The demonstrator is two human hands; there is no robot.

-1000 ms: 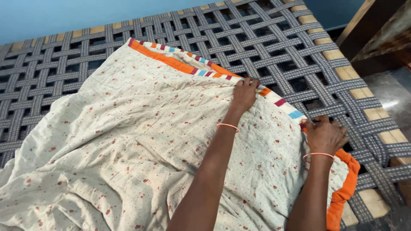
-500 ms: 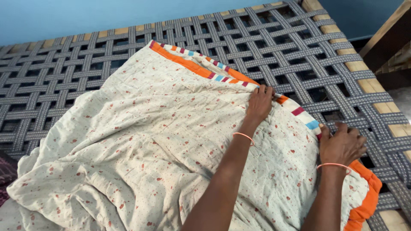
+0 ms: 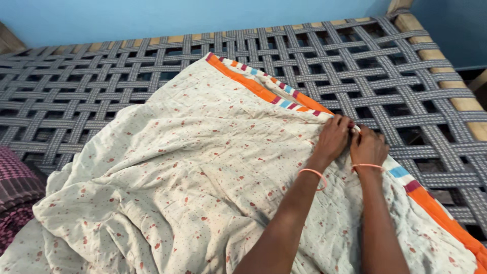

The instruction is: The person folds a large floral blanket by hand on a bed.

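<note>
A cream blanket [image 3: 193, 167] with small red specks and an orange, striped border [image 3: 264, 89] lies spread over a cot woven from grey straps [image 3: 101, 86]. My left hand [image 3: 332, 139] and my right hand [image 3: 369, 147] sit side by side on the blanket's striped edge, both pinching it with the fingers closed over the cloth. Each wrist carries a thin orange bangle. The fingertips are partly hidden in the fold.
The cot's wooden frame [image 3: 456, 86] runs along the right and the far side under a blue wall [image 3: 152, 18]. A dark maroon checked cloth [image 3: 18, 193] lies at the left edge. Open webbing shows beyond the blanket at the far side and right.
My right hand has slid left along the border until it is next to my left hand. The view has swung left, bringing the maroon cloth into sight.
</note>
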